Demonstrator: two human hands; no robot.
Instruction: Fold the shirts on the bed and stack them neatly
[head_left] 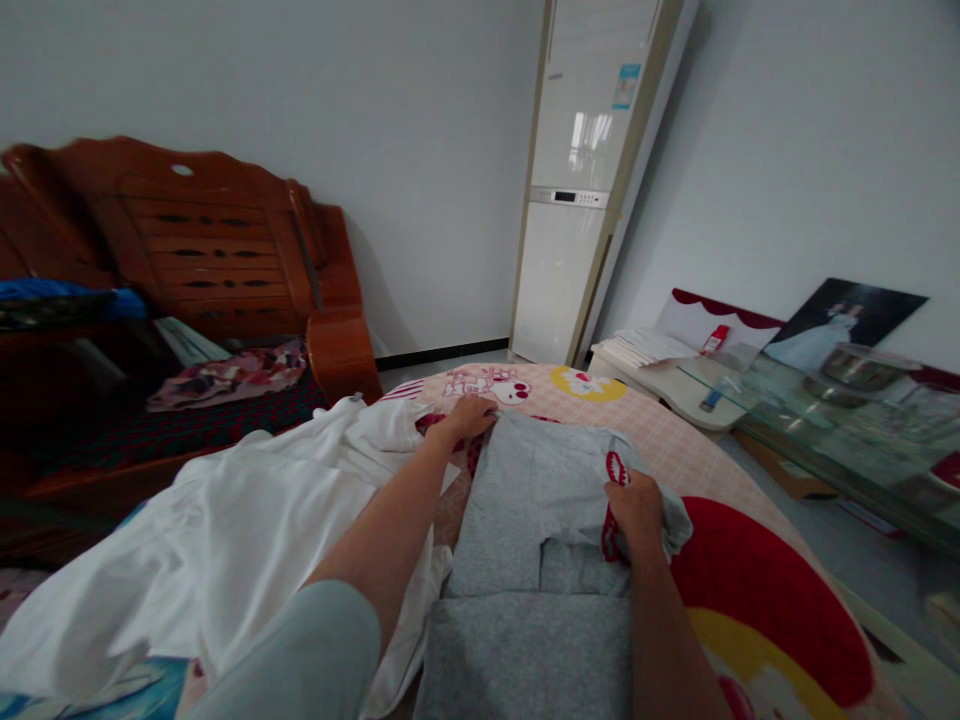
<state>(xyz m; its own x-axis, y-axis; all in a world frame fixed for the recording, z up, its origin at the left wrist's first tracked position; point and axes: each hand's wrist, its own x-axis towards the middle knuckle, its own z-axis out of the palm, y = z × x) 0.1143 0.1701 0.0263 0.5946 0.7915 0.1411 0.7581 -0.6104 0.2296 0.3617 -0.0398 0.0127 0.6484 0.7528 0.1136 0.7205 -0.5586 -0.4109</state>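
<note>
A grey garment [525, 500] with a red print lies spread in front of me, its near part in a flat layer with a straight crosswise edge. My left hand [471, 418] pinches its far left corner, fingers closed on the cloth. On the right side, my right hand [637, 510] grips a gathered part of the same garment beside the red print, and some grey cloth bunches out past the fingers. Left of my left forearm, a heap of white cloth [255, 530] lies crumpled.
A pink patterned cover [720, 460] lies under the clothes. Beyond it, a wooden bench [217, 250] stands at left and a tall white air conditioner [562, 250] in the corner. Along the right are a glass table [810, 440], a metal bowl [862, 366] and a photo [840, 320].
</note>
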